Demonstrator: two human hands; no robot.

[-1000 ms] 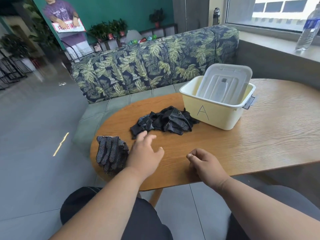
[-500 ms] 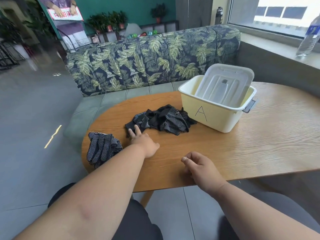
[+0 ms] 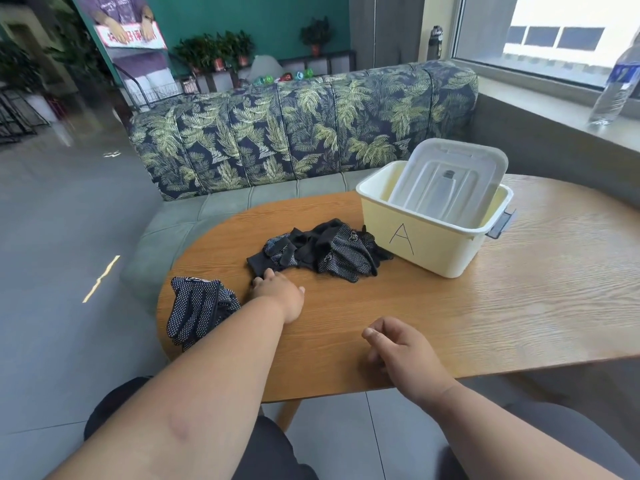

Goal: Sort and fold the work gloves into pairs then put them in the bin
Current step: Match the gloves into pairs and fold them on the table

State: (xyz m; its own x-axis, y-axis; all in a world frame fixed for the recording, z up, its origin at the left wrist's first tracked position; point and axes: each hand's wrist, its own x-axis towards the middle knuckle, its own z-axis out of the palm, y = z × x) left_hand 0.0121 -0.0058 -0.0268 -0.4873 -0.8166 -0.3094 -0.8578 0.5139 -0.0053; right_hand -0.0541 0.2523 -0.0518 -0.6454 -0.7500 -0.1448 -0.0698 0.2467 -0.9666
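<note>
A loose pile of black dotted work gloves [image 3: 325, 251] lies on the wooden table [image 3: 519, 306], just left of the cream bin [image 3: 426, 251] marked "A". A separate bunch of dotted gloves [image 3: 197, 306] sits at the table's left edge. My left hand [image 3: 280, 292] reaches forward, and its fingertips touch the near-left cuff of the pile while the thumb stays out to the side. My right hand [image 3: 401, 348] rests near the front edge with fingers loosely curled, holding nothing.
The bin's translucent lid [image 3: 450, 181] stands tilted inside the bin. A leaf-patterned sofa [image 3: 294, 133] runs behind the table. A water bottle [image 3: 616, 81] stands on the window ledge at the right.
My left hand has moved forward from the table's middle until its fingertips reached the edge of the glove pile. The right hand has stayed in place.
</note>
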